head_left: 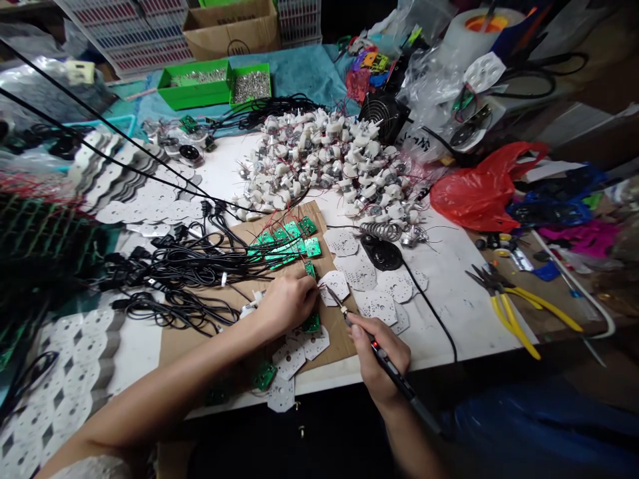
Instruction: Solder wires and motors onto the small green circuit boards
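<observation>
My right hand (379, 352) grips a soldering iron (387, 367) with a small red light on its handle. Its tip reaches a white angular circuit board (335, 287) lying on the cardboard. Beside that board, my left hand (292, 299) is closed in a pinch; what its fingertips hold is hidden, though thin reddish wire shows near them. Small green circuit boards (312, 247) with red wires lie just beyond my left hand. Another green board (312, 323) sits partly under it. More white boards (289, 359) overlap near the table edge.
Behind lies a large heap of small white motor parts (324, 153). Bundled black power cords (184, 259) spread at left. A coiled-spring iron holder (382, 231), yellow-handled pliers (514, 319) and a red plastic bag (489, 186) are on the right. Green trays (194, 100) of metal pieces stand behind.
</observation>
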Tool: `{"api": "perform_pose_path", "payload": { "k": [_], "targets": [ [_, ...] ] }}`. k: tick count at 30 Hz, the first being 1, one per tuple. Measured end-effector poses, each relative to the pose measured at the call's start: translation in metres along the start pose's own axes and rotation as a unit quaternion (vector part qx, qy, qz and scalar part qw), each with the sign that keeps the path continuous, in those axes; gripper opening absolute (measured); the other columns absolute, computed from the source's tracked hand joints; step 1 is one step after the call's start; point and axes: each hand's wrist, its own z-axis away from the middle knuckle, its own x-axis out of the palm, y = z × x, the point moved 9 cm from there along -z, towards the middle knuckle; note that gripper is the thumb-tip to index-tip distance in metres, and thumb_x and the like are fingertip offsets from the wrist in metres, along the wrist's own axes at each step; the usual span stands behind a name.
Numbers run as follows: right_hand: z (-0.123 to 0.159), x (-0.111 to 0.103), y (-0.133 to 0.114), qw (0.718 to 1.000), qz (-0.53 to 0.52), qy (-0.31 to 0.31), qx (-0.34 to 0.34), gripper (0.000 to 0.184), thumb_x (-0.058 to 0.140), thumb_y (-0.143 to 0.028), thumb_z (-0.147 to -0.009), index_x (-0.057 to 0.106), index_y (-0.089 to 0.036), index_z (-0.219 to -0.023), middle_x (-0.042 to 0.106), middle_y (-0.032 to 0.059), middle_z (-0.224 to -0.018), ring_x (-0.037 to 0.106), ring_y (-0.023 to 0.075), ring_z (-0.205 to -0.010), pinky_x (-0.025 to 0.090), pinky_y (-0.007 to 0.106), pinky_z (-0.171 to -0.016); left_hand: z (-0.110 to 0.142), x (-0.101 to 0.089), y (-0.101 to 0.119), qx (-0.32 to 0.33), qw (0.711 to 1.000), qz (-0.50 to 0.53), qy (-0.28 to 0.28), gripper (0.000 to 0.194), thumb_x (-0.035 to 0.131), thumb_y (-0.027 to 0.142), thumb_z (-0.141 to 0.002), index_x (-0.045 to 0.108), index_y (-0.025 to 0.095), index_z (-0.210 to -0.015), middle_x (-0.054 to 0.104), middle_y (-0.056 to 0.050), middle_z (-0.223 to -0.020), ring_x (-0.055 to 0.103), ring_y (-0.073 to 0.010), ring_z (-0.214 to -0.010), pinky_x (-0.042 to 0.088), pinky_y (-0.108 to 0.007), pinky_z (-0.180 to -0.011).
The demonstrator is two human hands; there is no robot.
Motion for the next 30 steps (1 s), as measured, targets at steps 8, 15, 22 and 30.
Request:
{"api": "perform_pose_path", "payload": {
  "k": [8, 15, 22, 30],
  "targets": [
    [0.005, -0.005, 0.011, 0.999, -0.015, 0.021, 0.037, 0.019, 0.060, -0.020, -0.103, 0.077, -0.022, -0.112, 0.076, 0.0046, -0.091, 0.077, 0.0198, -0.078, 0.064, 0.027, -0.061, 0.001, -0.002, 0.001, 0.002, 1.000, 0.002, 0.009, 0.016, 0.058, 0.019, -0.092, 0.072, 0.019, -0.083, 0.066, -0.009, -0.088, 0.064, -0.0208, -0.080, 0.047, -0.029, -0.070],
    [0.003, -0.004, 0.010, 0.999, -0.007, 0.020, 0.037, 0.019, 0.060, -0.022, -0.103, 0.077, -0.021, -0.110, 0.077, 0.0053, -0.088, 0.075, 0.0187, -0.071, 0.063, 0.026, -0.060, 0.001, -0.002, 0.001, -0.004, 1.000, -0.003, 0.000, 0.018, 0.056, 0.021, -0.094, 0.072, 0.018, -0.085, 0.067, -0.009, -0.089, 0.065, -0.0218, -0.083, 0.048, -0.030, -0.071],
    [0.000, 0.001, 0.003, 1.000, -0.007, -0.001, 0.007, 0.021, 0.061, -0.015, -0.100, 0.077, -0.023, -0.112, 0.077, 0.0032, -0.093, 0.075, 0.0180, -0.074, 0.063, 0.028, -0.068, 0.000, 0.000, 0.000, -0.011, 1.000, -0.014, -0.012, 0.018, 0.056, 0.022, -0.094, 0.072, 0.018, -0.085, 0.068, -0.010, -0.091, 0.066, -0.0226, -0.083, 0.048, -0.031, -0.072],
    [-0.002, 0.001, 0.000, 1.000, -0.008, -0.007, 0.001, 0.024, 0.061, -0.012, -0.099, 0.076, -0.023, -0.114, 0.077, 0.0027, -0.094, 0.075, 0.0178, -0.076, 0.062, 0.028, -0.071, 0.001, 0.001, 0.001, 0.007, 1.000, -0.016, 0.003, 0.019, 0.056, 0.019, -0.094, 0.071, 0.018, -0.082, 0.067, -0.009, -0.089, 0.065, -0.0209, -0.081, 0.046, -0.029, -0.070]
  ]
}}
